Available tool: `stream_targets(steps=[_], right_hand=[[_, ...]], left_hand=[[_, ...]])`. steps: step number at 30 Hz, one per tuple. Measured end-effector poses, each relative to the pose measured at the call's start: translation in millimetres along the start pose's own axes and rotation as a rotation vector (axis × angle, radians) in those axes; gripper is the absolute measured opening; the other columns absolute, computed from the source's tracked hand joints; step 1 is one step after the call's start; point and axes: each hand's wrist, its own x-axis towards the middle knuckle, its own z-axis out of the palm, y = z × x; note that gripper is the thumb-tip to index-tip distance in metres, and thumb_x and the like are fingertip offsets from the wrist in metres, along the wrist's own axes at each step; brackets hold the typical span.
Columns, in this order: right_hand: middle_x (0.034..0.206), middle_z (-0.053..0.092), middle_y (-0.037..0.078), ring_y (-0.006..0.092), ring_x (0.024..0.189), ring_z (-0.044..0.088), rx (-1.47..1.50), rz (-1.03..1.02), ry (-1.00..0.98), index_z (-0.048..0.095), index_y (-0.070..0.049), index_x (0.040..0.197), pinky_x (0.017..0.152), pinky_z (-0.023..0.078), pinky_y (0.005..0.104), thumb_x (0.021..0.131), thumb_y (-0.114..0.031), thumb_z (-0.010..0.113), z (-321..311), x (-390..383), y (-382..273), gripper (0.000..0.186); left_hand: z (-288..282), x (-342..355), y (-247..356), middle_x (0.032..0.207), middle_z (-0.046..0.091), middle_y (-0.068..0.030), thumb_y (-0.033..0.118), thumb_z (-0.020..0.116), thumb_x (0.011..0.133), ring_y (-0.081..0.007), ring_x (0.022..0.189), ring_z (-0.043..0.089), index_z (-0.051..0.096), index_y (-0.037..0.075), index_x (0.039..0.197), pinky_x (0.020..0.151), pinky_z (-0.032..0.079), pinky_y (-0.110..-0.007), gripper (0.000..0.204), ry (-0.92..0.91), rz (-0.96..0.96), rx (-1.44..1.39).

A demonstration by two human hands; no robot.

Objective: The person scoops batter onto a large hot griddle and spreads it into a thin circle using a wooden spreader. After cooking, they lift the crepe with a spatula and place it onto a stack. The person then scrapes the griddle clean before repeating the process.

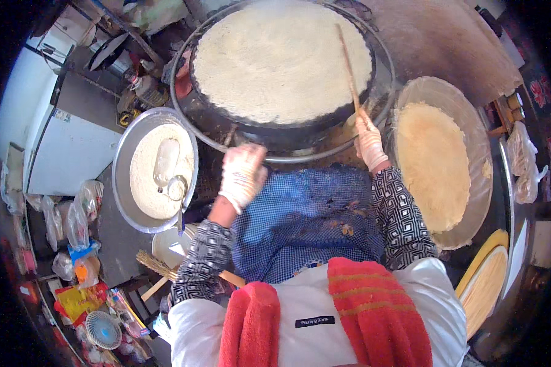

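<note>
Round griddle (288, 129) under a pale batter sheet (281, 61), wooden stick (348, 64) over the right side.
Covered nearly to the griddle's edge by the batter sheet: probably thin, soft, easily torn, best supported broadly from beneath. Right of the griddle, tan flatbread (431, 165) in a plastic-lined tray (480, 183); off the near left edge, a metal bowl (125, 174) of batter (147, 153). Near the griddle's near left edge, gloved left hand (243, 174), blurred; cannot tell whether grip open or closed. By the near right edge, gloved right hand (368, 142), grip closed around the stick's near end; likely light, stiff, best held there. Hidden: the sheet's underside, the stick's end inside the fist. Hard to make out: stick and sheet touching or apart.
</note>
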Motion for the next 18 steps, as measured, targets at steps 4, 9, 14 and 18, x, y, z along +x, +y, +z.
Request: stream_targets(steps=[4,9,14,18], right_hand=[[0.134,0.061,0.004,0.014,0.124,0.053,-0.531,-0.483,-0.258,0.053,-0.004,0.141,0.104,0.04,0.0256,0.105,-0.017,0.051,44,-6,52,0.039],[0.102,0.07,0.001,0.0115,0.09,0.063,-0.462,-0.448,-0.378,0.062,-0.008,0.134,0.08,0.052,0.0283,0.097,-0.024,0.064,122,-52,101,0.04],[0.117,0.068,0.004,0.0113,0.104,0.06,-0.437,-0.357,-0.39,0.061,-0.003,0.134,0.089,0.049,0.0254,0.099,-0.016,0.061,121,-83,85,0.037],[0.093,0.061,-0.004,0.0036,0.063,0.052,-0.233,-0.254,-0.254,0.059,-0.015,0.139,0.052,0.042,0.0195,0.101,-0.022,0.06,102,-72,35,0.038]], left_hand=[[-2,-15,-108,0.149,0.041,-0.0161,0.015,0.071,0.075,-0.0379,0.143,0.032,0.041,0.008,0.145,0.117,0.024,-0.055,0.076,0.009,-0.322,0.321],[18,12,-129,0.138,0.053,-0.0127,0.031,0.08,0.071,-0.0339,0.14,0.036,0.062,0.013,0.126,0.118,0.02,-0.056,0.061,-0.414,-0.288,0.615],[39,14,-61,0.108,0.069,-0.0041,0.039,0.076,0.075,-0.0284,0.113,0.058,0.071,0.024,0.117,0.116,0.023,-0.054,0.045,-0.419,-0.206,0.327],[67,18,-16,0.106,0.067,-0.0076,0.037,0.07,0.082,-0.0299,0.112,0.059,0.069,0.017,0.102,0.113,0.027,-0.053,0.029,-0.234,-0.085,0.189]])
